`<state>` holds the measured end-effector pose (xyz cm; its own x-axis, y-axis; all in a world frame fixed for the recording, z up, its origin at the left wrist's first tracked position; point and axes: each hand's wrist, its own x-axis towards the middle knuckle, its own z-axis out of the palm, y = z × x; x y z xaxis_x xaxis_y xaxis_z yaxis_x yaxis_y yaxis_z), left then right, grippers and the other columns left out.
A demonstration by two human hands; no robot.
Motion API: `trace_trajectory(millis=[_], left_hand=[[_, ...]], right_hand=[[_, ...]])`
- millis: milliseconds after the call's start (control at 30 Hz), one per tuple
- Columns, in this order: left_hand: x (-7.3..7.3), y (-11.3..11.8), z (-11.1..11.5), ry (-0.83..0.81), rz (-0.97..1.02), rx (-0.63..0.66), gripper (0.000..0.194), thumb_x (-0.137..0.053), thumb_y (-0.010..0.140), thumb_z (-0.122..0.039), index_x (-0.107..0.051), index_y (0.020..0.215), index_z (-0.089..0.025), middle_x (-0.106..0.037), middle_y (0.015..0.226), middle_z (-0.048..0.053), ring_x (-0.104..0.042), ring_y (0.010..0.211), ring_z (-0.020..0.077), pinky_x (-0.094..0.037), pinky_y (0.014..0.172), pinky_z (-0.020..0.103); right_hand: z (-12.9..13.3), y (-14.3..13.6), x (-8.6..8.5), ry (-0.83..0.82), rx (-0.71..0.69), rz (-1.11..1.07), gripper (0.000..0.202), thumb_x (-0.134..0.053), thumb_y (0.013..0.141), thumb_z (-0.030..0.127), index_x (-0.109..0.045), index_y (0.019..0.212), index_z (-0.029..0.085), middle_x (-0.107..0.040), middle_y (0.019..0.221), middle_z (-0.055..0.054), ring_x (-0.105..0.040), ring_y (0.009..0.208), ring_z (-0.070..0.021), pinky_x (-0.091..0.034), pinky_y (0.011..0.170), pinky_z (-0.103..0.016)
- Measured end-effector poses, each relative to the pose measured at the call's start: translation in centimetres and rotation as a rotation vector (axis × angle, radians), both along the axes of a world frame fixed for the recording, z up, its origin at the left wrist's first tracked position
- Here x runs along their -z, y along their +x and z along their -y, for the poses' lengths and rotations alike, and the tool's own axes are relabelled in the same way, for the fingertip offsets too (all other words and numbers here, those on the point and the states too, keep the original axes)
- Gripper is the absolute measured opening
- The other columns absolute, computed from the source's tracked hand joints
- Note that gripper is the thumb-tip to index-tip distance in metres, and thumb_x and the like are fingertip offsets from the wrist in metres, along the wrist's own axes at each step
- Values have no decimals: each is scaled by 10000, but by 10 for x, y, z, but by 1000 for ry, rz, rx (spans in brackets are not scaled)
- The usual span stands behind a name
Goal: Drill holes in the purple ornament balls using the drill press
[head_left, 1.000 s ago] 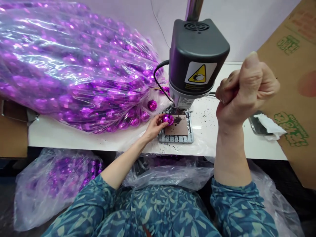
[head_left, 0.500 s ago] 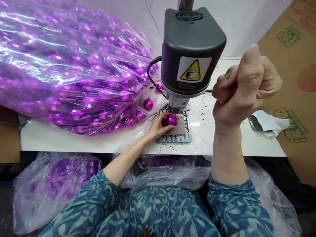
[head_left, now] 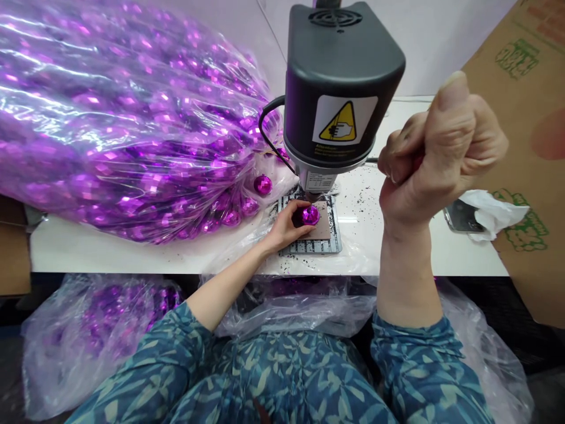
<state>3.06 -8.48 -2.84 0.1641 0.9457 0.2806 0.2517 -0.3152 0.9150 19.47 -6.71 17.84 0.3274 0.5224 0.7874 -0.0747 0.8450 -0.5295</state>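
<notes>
My left hand point(head_left: 286, 227) curls its thumb and forefinger around the left side of a shiny purple faceted ball point(head_left: 311, 215). Beneath the ball lies a brown board point(head_left: 321, 229) on the slotted metal base point(head_left: 338, 244) of a small drill press. The press's dark grey motor head point(head_left: 344, 76), with a yellow warning label, hangs right above. Its lower end is close over the ball; whether the bit touches is hard to see. Raised at the right, my right hand point(head_left: 441, 141) is closed in a fist round the lever handle, mostly hidden, whose thin rod point(head_left: 373, 160) joins the head.
A big clear bag point(head_left: 132, 129) of purple faceted balls fills the left. One loose ball point(head_left: 263, 185) lies by its mouth. Dark shavings dot the white table point(head_left: 366, 253). A phone point(head_left: 461, 217), crumpled tissue point(head_left: 498, 213) and a cardboard box point(head_left: 529, 176) are on the right.
The view has shifted slightly. My left fingers have shifted a little on the purple ball, and more of its front shows. My right hand stays closed at about the same height.
</notes>
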Motion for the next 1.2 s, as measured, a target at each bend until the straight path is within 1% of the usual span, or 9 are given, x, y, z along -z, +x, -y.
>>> trace_trajectory(millis=[133,233,300,400,500,633,800,1067,1200], left_hand=[[9,2,0,27,24,-7,565,-902,780,-340,-628,1254,-203,-704,1262,103,-690,1191,273,-548,1093,462],[10,2,2,21,31,-9,572,-894,790,-356,-629,1272,-201,-703,1273,110,-691,1199,276,-547,1098,466],[10,2,3,22,38,-10,569,-889,795,-359,-629,1276,-201,-706,1278,112,-693,1202,277,-547,1098,470],[9,3,5,17,54,-22,573,-887,794,-345,-624,1282,-202,-716,1279,112,-700,1197,274,-550,1095,470],[10,4,5,-8,61,-34,597,-893,782,-333,-612,1292,-200,-732,1263,109,-716,1163,268,-568,1069,458],[12,4,4,-4,62,-34,606,-900,779,-345,-608,1290,-199,-736,1263,111,-721,1157,268,-569,1066,447],[14,3,3,39,59,-30,602,-897,794,-383,-606,1285,-192,-723,1284,117,-713,1191,273,-567,1075,451],[16,2,4,97,47,-21,586,-887,820,-414,-605,1282,-189,-715,1281,125,-713,1187,270,-574,1061,446],[17,1,2,87,29,-26,603,-887,818,-434,-604,1292,-191,-713,1275,122,-708,1184,268,-568,1060,443]], right_hand=[[3,0,-1,-54,38,46,618,-602,818,685,-417,521,176,-319,433,76,-307,367,-3,-226,425,-240],[8,-1,1,-84,80,50,669,-583,800,757,-357,506,201,-299,421,66,-281,367,-28,-223,425,-285],[12,-1,5,-79,101,40,694,-581,833,752,-315,492,209,-281,407,58,-271,358,-46,-216,416,-311],[17,0,15,-52,86,22,672,-596,924,608,-323,470,196,-294,401,50,-310,352,-58,-215,412,-303],[19,2,25,7,30,0,636,-610,952,493,-370,454,178,-321,398,54,-337,354,-52,-220,411,-275],[14,5,35,93,33,17,604,-589,970,451,-410,459,184,-324,388,62,-348,347,-47,-255,381,-254],[7,7,45,206,56,26,573,-553,995,362,-373,487,169,-324,407,68,-344,352,-23,-305,373,-194],[-5,10,59,491,21,63,349,-503,981,171,-455,636,172,-393,463,84,-373,364,-2,-320,405,-157],[-9,11,63,563,22,108,415,-456,973,124,-360,571,159,-348,442,75,-363,343,-4,-268,376,-165]])
